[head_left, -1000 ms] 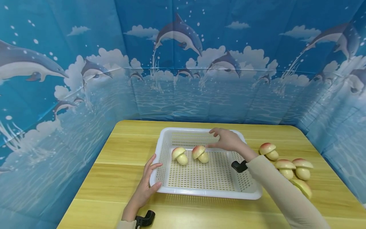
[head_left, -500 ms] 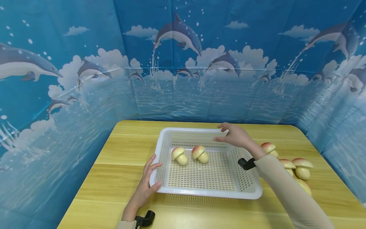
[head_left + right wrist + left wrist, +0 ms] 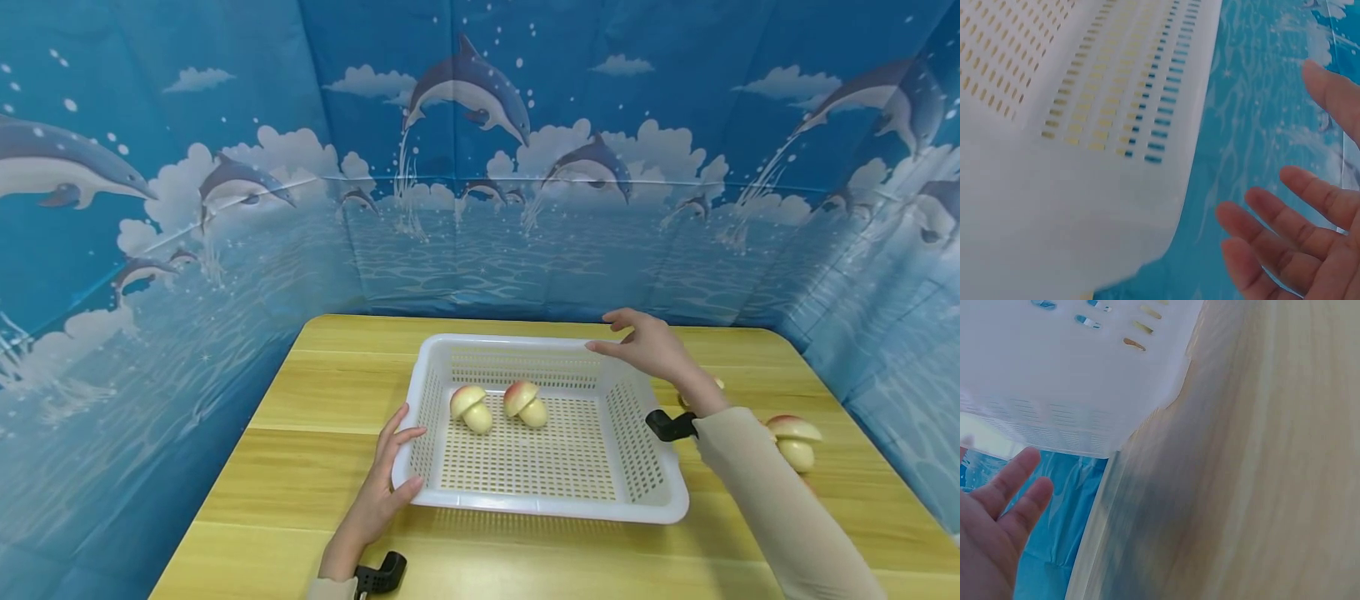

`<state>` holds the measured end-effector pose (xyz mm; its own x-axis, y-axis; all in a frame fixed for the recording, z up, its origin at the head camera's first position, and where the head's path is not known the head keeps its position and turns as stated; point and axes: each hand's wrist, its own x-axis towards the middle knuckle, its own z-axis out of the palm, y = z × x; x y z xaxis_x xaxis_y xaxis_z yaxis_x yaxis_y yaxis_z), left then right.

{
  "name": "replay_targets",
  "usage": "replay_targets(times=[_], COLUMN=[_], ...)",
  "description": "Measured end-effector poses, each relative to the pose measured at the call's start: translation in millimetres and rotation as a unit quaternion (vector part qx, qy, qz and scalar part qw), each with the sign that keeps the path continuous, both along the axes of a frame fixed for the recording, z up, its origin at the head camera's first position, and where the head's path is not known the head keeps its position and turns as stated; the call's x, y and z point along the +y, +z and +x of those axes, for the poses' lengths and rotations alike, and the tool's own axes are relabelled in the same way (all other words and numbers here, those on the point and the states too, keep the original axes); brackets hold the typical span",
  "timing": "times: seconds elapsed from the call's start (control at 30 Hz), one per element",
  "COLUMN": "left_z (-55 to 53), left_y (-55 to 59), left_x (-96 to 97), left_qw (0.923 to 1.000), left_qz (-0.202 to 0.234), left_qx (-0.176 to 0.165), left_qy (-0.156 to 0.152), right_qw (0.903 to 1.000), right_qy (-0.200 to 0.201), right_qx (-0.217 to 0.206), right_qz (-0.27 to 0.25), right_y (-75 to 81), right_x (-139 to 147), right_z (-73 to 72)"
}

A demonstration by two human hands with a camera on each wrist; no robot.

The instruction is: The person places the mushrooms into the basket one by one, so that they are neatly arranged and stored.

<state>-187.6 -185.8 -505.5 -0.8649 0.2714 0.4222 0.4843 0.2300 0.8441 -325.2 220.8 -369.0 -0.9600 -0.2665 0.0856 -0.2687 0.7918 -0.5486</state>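
A white plastic basket (image 3: 547, 505) with slotted walls stands on the table. Two toy mushrooms (image 3: 472, 409), cream with red-tinged caps, lie inside it toward the left. At the basket's left rim my left hand (image 3: 382, 475) rests with its fingers spread; in the left wrist view, straight fingers (image 3: 1013, 478) show beside the basket's outer wall. Over the far right corner of the basket hovers my right hand (image 3: 647, 343), holding nothing. The right wrist view shows its fingers (image 3: 1266, 231) loosely bent and apart, beside the rim.
More toy mushrooms (image 3: 795, 443) lie on the table to the right of the basket, partly hidden by the right forearm and sleeve (image 3: 780, 500). A blue dolphin-printed curtain (image 3: 480, 250) surrounds the wooden table (image 3: 285, 467) at the back and sides.
My right hand has moved away from the mushrooms in the basket, rightward and back to the far right corner. Its sleeve covers more of the mushrooms on the right. My left hand stays put.
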Motion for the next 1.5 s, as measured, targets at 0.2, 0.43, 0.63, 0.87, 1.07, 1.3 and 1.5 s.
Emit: replay_targets(times=[0.2,0.43,0.63,0.87,1.07,1.3,1.5], left_z=[-0.4,0.0,0.4,-0.4,0.5,0.7,0.7], left_y=[-1.2,0.2,1.4,-2.3,-1.4,-0.8,-0.6], left_x=[0.1,-0.1,0.3,-1.0,-0.4,0.3,1.0], left_qw=[1.0,0.9999,0.9999,0.9999,0.9999,0.9999,0.9999], left_qz=[0.003,-0.004,-0.007,-0.011,-0.01,-0.003,0.003], left_qx=[0.0,0.004,0.006,0.002,0.003,0.0,-0.005], left_qy=[0.0,-0.009,-0.008,-0.008,-0.006,-0.011,-0.009], right_qw=[0.9997,0.999,0.9982,0.9955,0.9951,0.9932,0.9919], right_qy=[-0.023,-0.042,-0.057,-0.081,-0.081,-0.091,-0.097], right_qx=[0.009,0.011,-0.011,-0.048,-0.057,-0.072,-0.08], right_qz=[-0.005,-0.007,-0.01,-0.011,-0.005,0.006,0.02], right_y=[-0.6,-2.5,-6.7,-18.6,-26.6,-34.8,-46.8], right_x=[19.2,39.4,58.1,78.5,89.2,97.5,106.5], right_z=[1.7,7.0,10.0,12.9,12.9,13.5,13.5])
